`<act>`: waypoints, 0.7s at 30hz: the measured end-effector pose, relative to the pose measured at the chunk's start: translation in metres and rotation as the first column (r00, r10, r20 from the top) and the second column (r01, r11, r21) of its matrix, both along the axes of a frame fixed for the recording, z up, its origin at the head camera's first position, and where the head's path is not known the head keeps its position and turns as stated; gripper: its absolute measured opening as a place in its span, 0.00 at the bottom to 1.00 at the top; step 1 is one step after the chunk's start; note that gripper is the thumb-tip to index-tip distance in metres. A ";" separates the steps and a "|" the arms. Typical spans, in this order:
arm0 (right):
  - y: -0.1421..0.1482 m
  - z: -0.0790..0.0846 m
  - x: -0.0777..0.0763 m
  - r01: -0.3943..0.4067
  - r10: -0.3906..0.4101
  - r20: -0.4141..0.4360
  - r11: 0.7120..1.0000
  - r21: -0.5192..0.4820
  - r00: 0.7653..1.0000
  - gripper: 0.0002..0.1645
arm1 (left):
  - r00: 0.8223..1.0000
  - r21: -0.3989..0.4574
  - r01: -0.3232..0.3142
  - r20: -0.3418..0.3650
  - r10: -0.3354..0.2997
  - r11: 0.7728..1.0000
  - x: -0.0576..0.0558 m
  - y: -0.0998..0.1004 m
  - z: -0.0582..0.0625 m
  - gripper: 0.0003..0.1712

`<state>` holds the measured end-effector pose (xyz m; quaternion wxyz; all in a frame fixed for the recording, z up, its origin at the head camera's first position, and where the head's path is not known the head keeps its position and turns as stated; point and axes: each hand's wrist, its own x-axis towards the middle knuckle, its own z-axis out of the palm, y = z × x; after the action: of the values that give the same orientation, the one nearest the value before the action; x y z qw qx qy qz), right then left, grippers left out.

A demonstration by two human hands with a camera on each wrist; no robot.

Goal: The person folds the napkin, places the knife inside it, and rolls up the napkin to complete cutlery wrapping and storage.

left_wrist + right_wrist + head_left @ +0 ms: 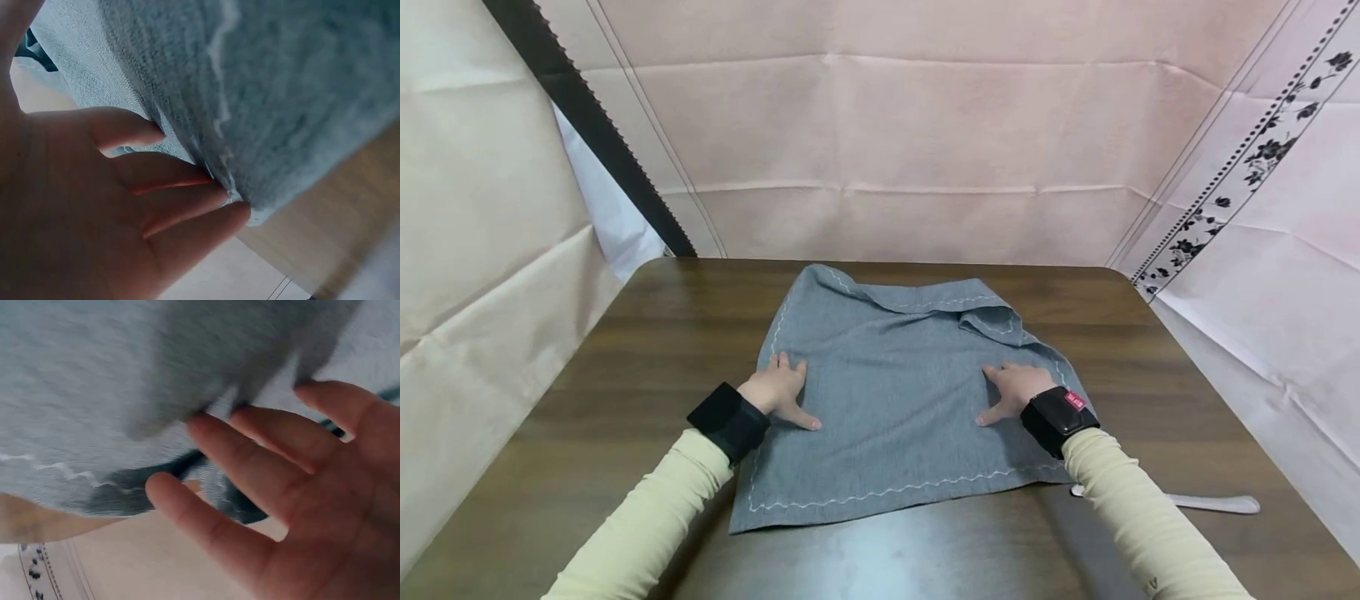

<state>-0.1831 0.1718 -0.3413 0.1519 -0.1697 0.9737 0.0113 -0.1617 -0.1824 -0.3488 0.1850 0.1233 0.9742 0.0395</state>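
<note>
A blue-grey cloth (895, 400) with white zigzag stitching along its edges lies spread on the table. Its far edge is folded over, and a rumpled flap (992, 321) shows at the far right corner. On the cloth's left side rests my left hand (782, 393), thumb spread toward the middle. My right hand (1018, 390) is over the right side, its thumb also pointing inward. Seen from the left wrist, extended fingers (187, 212) meet the cloth by the stitched edge. In the right wrist view the fingers (231, 450) are spread and nearly straight at the fabric.
Partly under the right forearm lies a metal utensil with a silver handle (1217, 503) on the wooden table (662, 358). Pale fabric sheets (887, 125) hang behind the table and at both sides. Black bands (1052, 421) circle both wrists.
</note>
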 end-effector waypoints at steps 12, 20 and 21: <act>-0.028 -0.024 -0.073 -0.177 0.181 -0.028 0.898 -0.403 0.983 0.34 | 0.999 -0.078 -0.024 0.022 0.026 0.997 -0.001 0.007 0.003 0.63; 0.031 -0.032 -0.132 -0.008 -0.018 -0.085 0.957 -0.292 0.996 0.43 | 0.998 -0.148 -0.051 0.012 0.054 0.988 -0.004 0.015 0.001 0.65; 0.037 -0.031 -0.138 0.011 -0.036 -0.084 0.960 -0.279 0.996 0.44 | 0.998 -0.162 -0.053 0.010 0.055 0.985 -0.004 0.014 0.001 0.65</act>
<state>-0.3213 0.2091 -0.3719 0.0837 -0.1770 0.9733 -0.1198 -0.1660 -0.1679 -0.3476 0.2002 0.0811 0.9758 -0.0336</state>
